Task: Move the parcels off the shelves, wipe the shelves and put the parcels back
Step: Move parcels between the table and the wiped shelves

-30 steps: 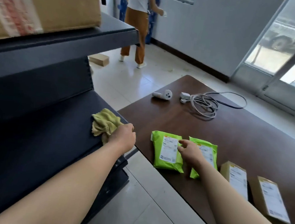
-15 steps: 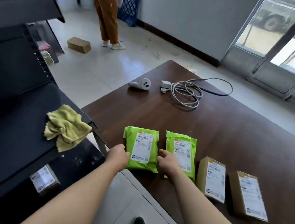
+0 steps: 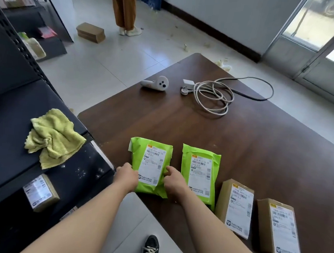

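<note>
Labels (image 3: 153, 165) on the parcels (image 3: 136, 158) — print too blurred to read.

The left mailer bag (image 3: 150, 165) and the right mailer bag (image 3: 200, 171) are bright lime green, each with a white label that carries black barcodes. The inner cardboard box (image 3: 234, 207) and the outer cardboard box (image 3: 280, 229) are plain brown with similar white labels. The table (image 3: 182, 127) is dark brown with wood grain. The cloth (image 3: 53, 137) is pale yellow-green, and the shelf (image 3: 5, 133) is dark blue-grey. The controller (image 3: 157, 83) and the coiled cable (image 3: 212, 98) are white.

Daylight from glazed doors (image 3: 325, 65) falls on a pale tiled floor (image 3: 110, 68), grey wall (image 3: 230, 17) and brown table (image 3: 240, 148).
</note>
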A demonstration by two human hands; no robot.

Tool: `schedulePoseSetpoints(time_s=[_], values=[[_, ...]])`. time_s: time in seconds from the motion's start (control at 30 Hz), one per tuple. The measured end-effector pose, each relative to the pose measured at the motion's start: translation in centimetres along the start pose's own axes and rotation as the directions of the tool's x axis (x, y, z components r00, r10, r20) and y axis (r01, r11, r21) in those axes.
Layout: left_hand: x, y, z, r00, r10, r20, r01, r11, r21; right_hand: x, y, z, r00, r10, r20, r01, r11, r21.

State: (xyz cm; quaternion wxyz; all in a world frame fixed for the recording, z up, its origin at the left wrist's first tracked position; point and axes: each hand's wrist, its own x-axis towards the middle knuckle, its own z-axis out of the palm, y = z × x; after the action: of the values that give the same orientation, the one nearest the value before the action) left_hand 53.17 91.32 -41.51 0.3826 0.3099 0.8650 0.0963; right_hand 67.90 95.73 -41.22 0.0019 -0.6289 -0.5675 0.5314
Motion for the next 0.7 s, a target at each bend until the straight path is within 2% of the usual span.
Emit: schedulePoseSetpoints(time_s=[0.1, 0.17, 0.23, 0.3, 0.37, 0.43, 0.5, 0.7], values=[[0.0, 0.3, 0.4, 0.999, 0.003, -0.032, -0.006, 0.995, -0.097, 0.0, 0.4, -0.7, 1.0, -0.011, 0.014, 0.01, 1.0, 0.025], [0.0, 0.4, 0.5, 0.999, 0.009, -0.051, -0.017, 0.989, -0.149, -0.3, 0.6, -1.7, 0.998, -0.051, -0.042, 0.053, 0.998, 0.033], [0.1, 0.4, 0.6, 0.998, 0.0, -0.071, -0.014, 0.98, -0.196, -0.5, 1.1, -3.1, 0.977, -0.094, -0.193, 0.096, 0.995, 0.005], [0.2, 0.4, 0.7, 0.996, -0.009, -0.091, -0.013, 0.971, -0.24, -0.6, 2.0, -4.7, 0.925, -0.119, -0.361, 0.101, 0.993, -0.068], [0.1, 0.4, 0.8, 0.993, -0.019, -0.116, -0.014, 0.962, -0.273, -0.7, 3.0, -5.9, 0.884, -0.11, -0.455, 0.018, 0.979, -0.202], [-0.1, 0.4, 0.8, 0.99, -0.036, -0.138, -0.008, 0.952, -0.307, -0.7, 3.6, -6.6, 0.886, -0.031, -0.462, -0.127, 0.943, -0.307], [-0.3, 0.3, 0.8, 0.989, -0.044, -0.142, -0.005, 0.944, -0.329, -0.6, 3.9, -6.6, 0.905, 0.046, -0.423, -0.207, 0.916, -0.345], [-1.1, -0.8, 0.8, 0.989, -0.027, -0.143, -0.018, 0.954, -0.3, 0.0, 4.4, -5.4, 0.922, 0.134, -0.364, -0.258, 0.912, -0.319]])
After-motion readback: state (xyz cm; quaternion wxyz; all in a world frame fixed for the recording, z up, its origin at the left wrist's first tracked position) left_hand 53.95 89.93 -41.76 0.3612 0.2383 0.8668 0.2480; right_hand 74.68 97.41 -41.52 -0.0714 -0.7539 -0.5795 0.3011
